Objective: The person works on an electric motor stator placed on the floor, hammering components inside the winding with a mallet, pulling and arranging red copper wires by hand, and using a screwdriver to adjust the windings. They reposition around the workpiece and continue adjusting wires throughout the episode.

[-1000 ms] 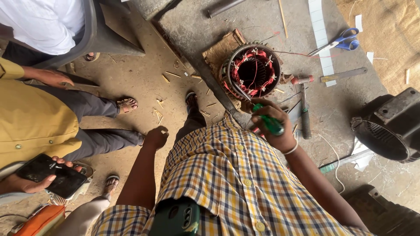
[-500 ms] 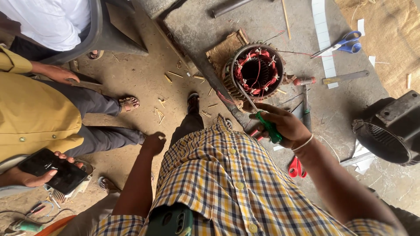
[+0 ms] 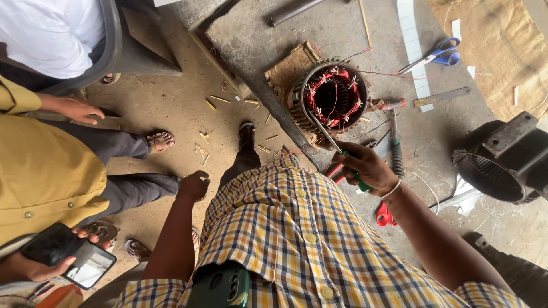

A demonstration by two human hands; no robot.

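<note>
Gripping green-handled screwdriver [image 3: 348, 165]: right hand [image 3: 365, 167], fingers curled shut | shaft tip at stator [image 3: 333, 97] rim | left hand [image 3: 194, 186]: loosely curled, holding nothing, on knee.

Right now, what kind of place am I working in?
Probably a motor repair workshop: a stator with red windings on the concrete floor, a dark motor housing nearby, and a green-handled tool in your right hand.

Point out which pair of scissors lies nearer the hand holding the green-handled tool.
The red-handled scissors, just below the right hand. The blue-handled scissors lie far off, beyond the motor stator.
</note>
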